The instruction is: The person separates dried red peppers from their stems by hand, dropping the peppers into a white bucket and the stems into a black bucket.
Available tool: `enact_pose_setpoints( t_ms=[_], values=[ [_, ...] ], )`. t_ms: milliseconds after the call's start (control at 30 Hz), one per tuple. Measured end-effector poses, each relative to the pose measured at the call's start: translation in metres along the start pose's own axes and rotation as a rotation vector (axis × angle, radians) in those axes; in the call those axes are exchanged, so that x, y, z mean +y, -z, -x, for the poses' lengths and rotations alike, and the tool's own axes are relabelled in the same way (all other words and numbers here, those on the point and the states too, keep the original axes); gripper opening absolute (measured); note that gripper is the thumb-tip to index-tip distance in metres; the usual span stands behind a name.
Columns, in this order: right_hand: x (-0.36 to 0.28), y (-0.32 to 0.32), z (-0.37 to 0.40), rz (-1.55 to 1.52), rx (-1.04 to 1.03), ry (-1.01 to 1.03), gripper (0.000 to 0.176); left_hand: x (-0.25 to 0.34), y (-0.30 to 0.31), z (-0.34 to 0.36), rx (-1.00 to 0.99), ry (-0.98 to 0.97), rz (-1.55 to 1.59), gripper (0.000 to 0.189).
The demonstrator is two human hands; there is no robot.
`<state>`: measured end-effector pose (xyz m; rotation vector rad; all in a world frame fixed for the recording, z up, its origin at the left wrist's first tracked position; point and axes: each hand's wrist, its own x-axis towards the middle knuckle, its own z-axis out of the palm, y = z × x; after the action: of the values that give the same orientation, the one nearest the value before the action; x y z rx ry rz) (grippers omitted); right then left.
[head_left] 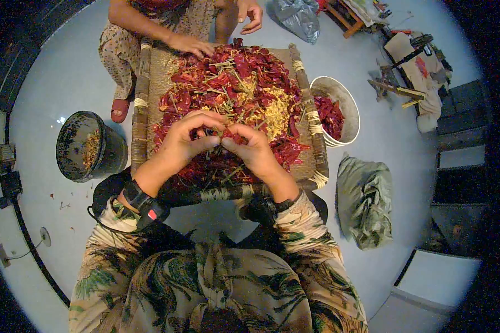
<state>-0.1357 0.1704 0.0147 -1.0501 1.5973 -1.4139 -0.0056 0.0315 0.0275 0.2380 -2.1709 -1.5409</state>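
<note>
**Two hands pinch one red chili over a big pile**

The person's left hand (183,141) and right hand (255,150) meet in the middle of the picture. The fingers of both hands are curled in tight. Their tips pinch a small red chili (228,134) from both sides. The chili is held just above the near part of the chili pile (233,77).

The pile is made of many dry red chilies and thin stems. It lies on a woven frame (140,111) with thick wooden poles on its left and right sides. A yellow patch of seeds (275,111) sits in the pile, a little to the right of the hands. A black band (144,205) is on the left wrist.

On the far side of the frame sits another person. One hand of that person (191,44) rests flat on the far edge of the pile. The other hand (251,15) hangs above it, apart from the chilies.

A black bucket (114,155) stands on the floor just left of the frame. It has some light bits inside. A white bucket (352,111) stands just right of the frame, touching the pole. It has red chilies in it. A green bag (366,200) lies on the floor, near and to the right. A grey bag (297,16) lies far away, past the frame.
</note>
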Motion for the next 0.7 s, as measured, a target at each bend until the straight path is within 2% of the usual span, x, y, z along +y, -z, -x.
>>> enact_pose_setpoints(
  t_ms=[67,167,267,333,433,567,633,700],
  values=[
    [-0.005,-0.001,0.002,0.083,0.027,0.027,0.012,0.002,0.002,0.000,-0.001,0.034,0.029,0.020],
    [0.002,-0.004,0.003,0.164,0.067,0.088,0.012,0.004,-0.002,0.002,0.010,-0.008,-0.117,0.018],
    [0.010,-0.007,0.004,0.241,0.116,0.161,0.013,-0.004,-0.004,0.002,0.087,-0.247,-0.300,0.014],
    [0.011,-0.007,0.003,0.295,0.139,0.186,0.012,-0.003,-0.006,0.003,0.142,-0.292,-0.406,0.013],
    [0.006,-0.014,0.004,0.244,0.198,0.094,0.010,0.001,-0.010,0.006,0.224,-0.347,-0.479,0.011],
    [0.007,-0.017,0.003,0.031,0.199,-0.020,0.007,0.002,-0.012,0.007,0.307,-0.430,-0.479,0.011],
    [0.008,-0.020,0.004,-0.157,0.211,-0.088,0.007,0.003,-0.014,0.008,0.335,-0.422,-0.470,0.011],
    [0.005,-0.020,0.006,-0.192,0.220,-0.086,0.006,0.004,-0.017,0.008,0.358,-0.358,-0.429,0.010]
  ],
)
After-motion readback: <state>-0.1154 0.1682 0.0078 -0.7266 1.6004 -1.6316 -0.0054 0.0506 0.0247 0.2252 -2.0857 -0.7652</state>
